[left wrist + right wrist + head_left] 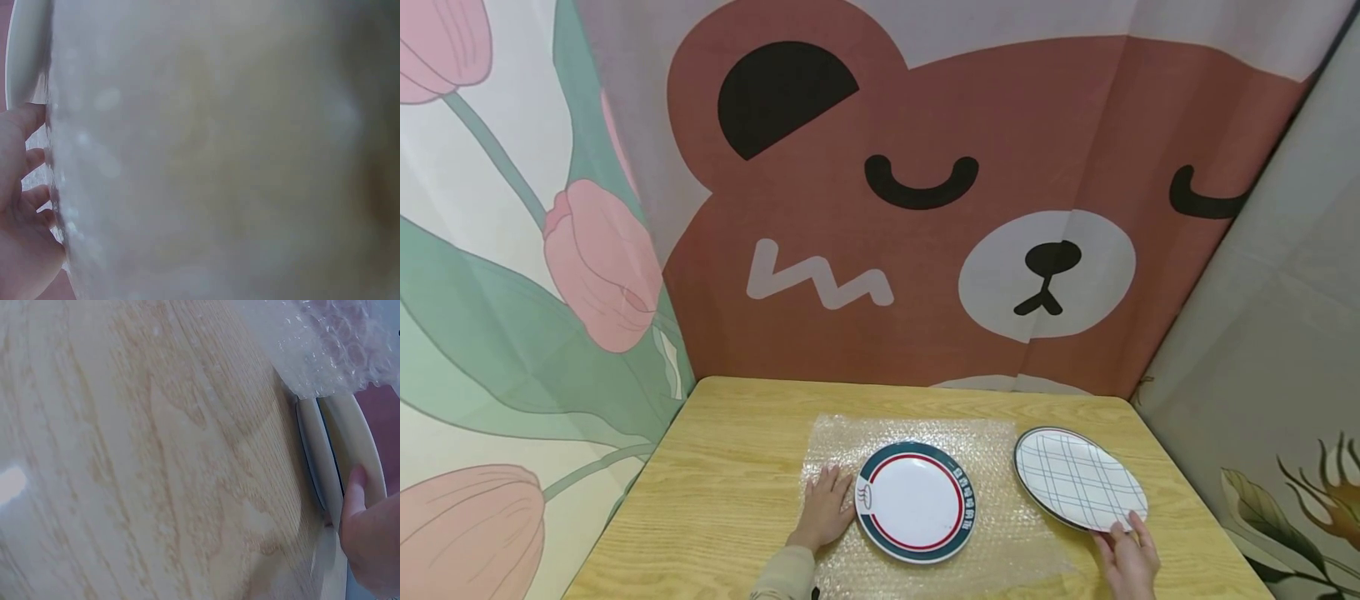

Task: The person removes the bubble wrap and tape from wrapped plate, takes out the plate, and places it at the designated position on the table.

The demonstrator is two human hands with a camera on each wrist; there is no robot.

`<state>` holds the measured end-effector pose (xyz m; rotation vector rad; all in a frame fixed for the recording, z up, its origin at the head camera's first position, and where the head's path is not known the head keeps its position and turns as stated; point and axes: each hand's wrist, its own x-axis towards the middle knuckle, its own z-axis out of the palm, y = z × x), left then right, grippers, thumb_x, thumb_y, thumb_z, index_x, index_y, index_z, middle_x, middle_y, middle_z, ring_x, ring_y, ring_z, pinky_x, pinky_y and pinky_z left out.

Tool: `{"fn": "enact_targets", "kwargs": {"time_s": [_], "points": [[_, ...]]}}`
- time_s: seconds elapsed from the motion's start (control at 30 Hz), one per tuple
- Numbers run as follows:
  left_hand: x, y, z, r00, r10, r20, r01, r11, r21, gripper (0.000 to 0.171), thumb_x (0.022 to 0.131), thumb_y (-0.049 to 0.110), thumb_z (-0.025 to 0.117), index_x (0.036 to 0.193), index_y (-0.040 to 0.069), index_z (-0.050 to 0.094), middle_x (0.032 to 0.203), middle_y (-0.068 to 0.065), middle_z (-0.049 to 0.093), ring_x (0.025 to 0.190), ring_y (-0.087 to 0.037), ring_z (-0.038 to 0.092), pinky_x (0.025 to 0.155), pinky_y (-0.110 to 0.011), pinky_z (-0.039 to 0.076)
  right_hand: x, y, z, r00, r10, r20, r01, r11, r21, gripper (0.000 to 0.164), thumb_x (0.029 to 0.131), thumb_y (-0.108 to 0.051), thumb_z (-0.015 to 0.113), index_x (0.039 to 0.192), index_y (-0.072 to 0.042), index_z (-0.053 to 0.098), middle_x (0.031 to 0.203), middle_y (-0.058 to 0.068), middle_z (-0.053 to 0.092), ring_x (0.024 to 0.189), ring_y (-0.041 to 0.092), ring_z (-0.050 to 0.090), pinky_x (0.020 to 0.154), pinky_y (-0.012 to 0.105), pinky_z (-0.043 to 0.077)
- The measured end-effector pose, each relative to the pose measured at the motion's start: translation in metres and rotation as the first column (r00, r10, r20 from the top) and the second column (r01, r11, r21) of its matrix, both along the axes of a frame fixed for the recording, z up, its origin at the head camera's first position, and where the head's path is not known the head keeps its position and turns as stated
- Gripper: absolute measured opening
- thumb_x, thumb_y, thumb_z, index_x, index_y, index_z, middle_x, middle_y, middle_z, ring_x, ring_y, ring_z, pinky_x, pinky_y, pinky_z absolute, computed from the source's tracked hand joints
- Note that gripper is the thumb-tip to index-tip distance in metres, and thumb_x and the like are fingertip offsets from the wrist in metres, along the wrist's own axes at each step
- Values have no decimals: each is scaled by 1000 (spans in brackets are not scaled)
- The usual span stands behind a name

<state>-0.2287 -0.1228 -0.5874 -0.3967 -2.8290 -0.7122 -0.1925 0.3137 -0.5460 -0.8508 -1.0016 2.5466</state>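
A round plate with a teal rim and red ring (917, 502) lies on a sheet of bubble wrap (1000, 550). Beside its left edge my left hand (824, 510) rests on the wrap, fingers extended; the left wrist view has this hand (25, 206) at its left border. To the right, my right hand (1129, 557) pinches the near rim of a white checkered plate (1078, 475). From the side, in the right wrist view, the thumb lies against the underside of this raised plate (353, 434), and a second plate (310, 447) shows beneath it.
The wooden table (730, 467) ends at a bear-print curtain (1000, 125) behind. A tulip-print curtain (490, 350) hangs along the left and a pale curtain (1262, 333) along the right.
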Motion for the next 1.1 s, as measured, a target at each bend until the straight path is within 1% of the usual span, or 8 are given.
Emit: {"fn": "enact_targets", "kwargs": {"time_s": [0.13, 0.23, 0.3, 0.47, 0.57, 0.83, 0.97, 1.1], "points": [[-1, 0, 0, 1000, 4, 3, -4, 1000, 1, 45, 81, 24, 56, 117, -3, 54, 127, -28, 42, 120, -48, 30, 95, -62, 20, -2, 1, -1, 1000, 6, 14, -7, 999, 41, 74, 89, 3, 39, 143, -35, 5, 68, -6, 53, 63, 7, 58, 61, 22, 52], [-1, 0, 0, 1000, 0, 2, 0, 1000, 4, 45, 81, 24, 56, 117, -4, 54, 126, -29, 42, 120, -48, 30, 94, -63, 20, -2, 1, -2, 1000, 16, 16, -17, 997, 72, 80, 89, 3, 39, 141, -36, -6, 68, -6, 52, 63, 7, 58, 64, 21, 51], [-1, 0, -1, 1000, 0, 3, 0, 1000, 4, 45, 81, 24, 56, 117, -3, 54, 127, -28, 42, 120, -47, 30, 94, -62, 20, -3, 2, -3, 1000, 20, 7, -21, 997, 69, 80, 89, 3, 40, 142, -31, -8, 69, -6, 53, 63, 8, 59, 66, 21, 51], [1, 0, -2, 1000, -3, 4, 3, 1000, 2, 45, 81, 25, 56, 117, -3, 54, 127, -28, 42, 120, -47, 30, 94, -63, 21, -2, 2, -2, 999, 24, -35, -24, 1000, 8, 73, 89, 2, 42, 144, -16, -3, 69, -5, 58, 65, 9, 61, 66, 22, 51], [1, -1, -2, 1000, -4, 5, 4, 1000, -2, 45, 81, 26, 56, 116, -2, 54, 127, -28, 42, 120, -47, 30, 94, -63, 21, -2, 2, -1, 999, 23, -23, -22, 999, 25, 71, 89, 1, 42, 144, -14, -2, 69, -6, 58, 64, 8, 61, 66, 22, 51], [1, -1, -2, 1000, -8, -9, 8, 1000, -11, 45, 81, 26, 56, 116, -3, 54, 126, -28, 42, 120, -48, 31, 93, -63, 21, -2, -1, 2, 990, 19, 141, -50, 974, 221, 63, 91, -7, 43, 143, -9, 8, 62, -11, 55, 57, 1, 53, 53, 16, 48], [0, 0, -1, 1000, -9, -13, 9, 1000, 3, 45, 81, 24, 56, 116, -3, 54, 126, -29, 42, 120, -48, 30, 93, -63, 21, -5, 0, -2, 976, -11, 218, -55, 953, 298, 57, 92, -12, 41, 142, -7, 14, 67, -19, 50, 63, -4, 48, 54, 15, 45], [0, 0, 0, 1000, -6, -3, 6, 1000, 6, 45, 81, 24, 56, 117, -3, 54, 127, -29, 41, 120, -48, 30, 94, -63, 20, -8, 3, -7, 965, -23, 260, -64, 944, 323, 53, 92, -13, 37, 141, -10, 18, 70, -23, 47, 68, -7, 46, 56, 13, 44]]}}
